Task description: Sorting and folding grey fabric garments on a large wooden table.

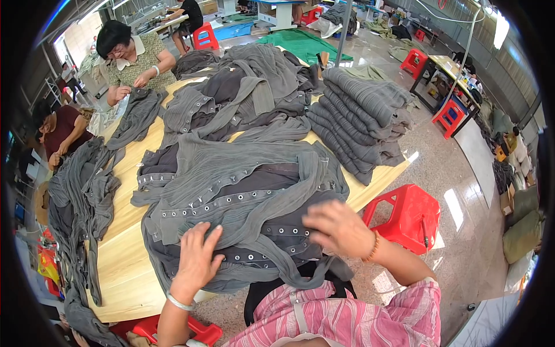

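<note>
A dark grey garment (237, 156) with rows of metal eyelets and hooks lies spread on the wooden table in front of me, its long sleeves bent across it. More dark layers with eyelets show beneath its near edge. My left hand (196, 254) rests on its near left part, fingers apart and nothing in them. Over the right side of the cloth is my right hand (338, 228), fingers spread and slightly blurred. Whether the right fingertips touch the fabric, I cannot tell.
Behind the garment rises a loose heap of similar clothes (260, 75). A folded grey stack (358, 115) stands at the table's right edge. Draped garments (87, 191) hang over the left edge, where two people handle cloth. A red stool (404, 217) stands right of the wooden table (124, 277).
</note>
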Demonstrator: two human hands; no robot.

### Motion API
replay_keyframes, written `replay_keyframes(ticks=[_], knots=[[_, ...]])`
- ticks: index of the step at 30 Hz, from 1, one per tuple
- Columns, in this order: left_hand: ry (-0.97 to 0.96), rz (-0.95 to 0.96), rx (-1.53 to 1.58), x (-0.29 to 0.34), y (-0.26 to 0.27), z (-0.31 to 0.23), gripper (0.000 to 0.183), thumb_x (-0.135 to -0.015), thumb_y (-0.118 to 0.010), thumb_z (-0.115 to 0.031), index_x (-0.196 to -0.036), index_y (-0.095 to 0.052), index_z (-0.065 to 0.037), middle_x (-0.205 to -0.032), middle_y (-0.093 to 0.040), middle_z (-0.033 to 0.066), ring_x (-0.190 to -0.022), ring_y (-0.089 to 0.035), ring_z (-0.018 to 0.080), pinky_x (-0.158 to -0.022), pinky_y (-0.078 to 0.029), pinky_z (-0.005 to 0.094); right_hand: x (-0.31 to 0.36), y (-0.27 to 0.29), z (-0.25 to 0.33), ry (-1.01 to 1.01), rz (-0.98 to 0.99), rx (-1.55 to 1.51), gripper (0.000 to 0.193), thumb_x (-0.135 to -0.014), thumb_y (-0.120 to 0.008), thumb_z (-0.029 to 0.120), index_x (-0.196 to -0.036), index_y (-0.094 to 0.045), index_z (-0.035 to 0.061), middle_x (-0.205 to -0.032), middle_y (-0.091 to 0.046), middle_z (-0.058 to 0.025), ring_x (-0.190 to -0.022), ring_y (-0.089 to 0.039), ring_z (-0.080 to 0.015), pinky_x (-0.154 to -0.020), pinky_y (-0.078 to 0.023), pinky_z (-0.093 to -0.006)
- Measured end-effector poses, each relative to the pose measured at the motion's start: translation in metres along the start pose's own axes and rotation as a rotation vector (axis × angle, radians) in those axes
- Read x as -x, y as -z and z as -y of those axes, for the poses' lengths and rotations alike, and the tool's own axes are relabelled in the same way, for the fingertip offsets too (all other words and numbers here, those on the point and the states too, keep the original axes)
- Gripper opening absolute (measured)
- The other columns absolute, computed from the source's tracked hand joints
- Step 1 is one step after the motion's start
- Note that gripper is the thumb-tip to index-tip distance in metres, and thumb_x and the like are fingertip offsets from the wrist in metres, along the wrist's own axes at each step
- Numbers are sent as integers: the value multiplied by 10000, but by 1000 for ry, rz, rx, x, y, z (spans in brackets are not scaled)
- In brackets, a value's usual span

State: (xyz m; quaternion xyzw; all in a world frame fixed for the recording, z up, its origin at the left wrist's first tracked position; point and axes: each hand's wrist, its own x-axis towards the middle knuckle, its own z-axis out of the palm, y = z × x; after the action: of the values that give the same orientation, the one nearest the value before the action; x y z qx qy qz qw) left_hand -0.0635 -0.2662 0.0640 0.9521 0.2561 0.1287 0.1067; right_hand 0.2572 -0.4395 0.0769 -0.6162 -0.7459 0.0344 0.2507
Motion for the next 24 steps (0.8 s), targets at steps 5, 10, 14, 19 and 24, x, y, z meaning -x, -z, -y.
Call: replay_keyframes(ticks=[5, 10, 14, 19, 24], knots=[[-174, 2, -283, 5, -30, -5, 525, -853, -577, -116, -1373, -531, -173, -1428, -440, 219, -1333, -426, 390, -1096, -322, 572, -48, -15, -62, 47, -101, 380, 453, -809, -601, 66, -1260, -600, 108, -1241, -571, -114, -1206, -514, -296, -1142, -283, -529], [-241, -86, -353, -3, -45, 4, 343, -850, -589, -139, -1189, -621, -95, -1405, -480, 188, -1329, -450, 342, -1085, -345, 562, -51, -9, -83, 159, -11, 375, 250, -799, -638, 118, -1048, -649, 115, -911, -581, -61, -1103, -552, -255, -1144, -290, -516], [-270, -109, -87, -4, -30, 4, 220, -781, -646, -59, -1001, -638, -65, -1197, -607, 114, -1211, -545, 300, -1040, -400, 516, -13, 10, -74, 92, 25, 302, 230, -745, -707, 148, -967, -652, 125, -864, -532, -50, -965, -548, -236, -1102, -333, -487], [-46, 183, 394, 11, 2, -9, 205, -727, -751, -65, -910, -660, -59, -1112, -636, 100, -1075, -602, 310, -932, -447, 428, 35, 17, -68, -73, 215, 138, 218, -777, -744, 238, -952, -672, 130, -882, -568, -39, -919, -559, -252, -976, -395, -436], [186, 356, 651, 11, 17, 4, 128, -769, -768, -81, -868, -696, -44, -860, -698, 81, -871, -673, 256, -826, -500, 359, 31, 10, -90, -231, 13, -53, 182, -848, -724, 266, -916, -688, 101, -910, -619, -50, -893, -601, -270, -780, -476, -388]])
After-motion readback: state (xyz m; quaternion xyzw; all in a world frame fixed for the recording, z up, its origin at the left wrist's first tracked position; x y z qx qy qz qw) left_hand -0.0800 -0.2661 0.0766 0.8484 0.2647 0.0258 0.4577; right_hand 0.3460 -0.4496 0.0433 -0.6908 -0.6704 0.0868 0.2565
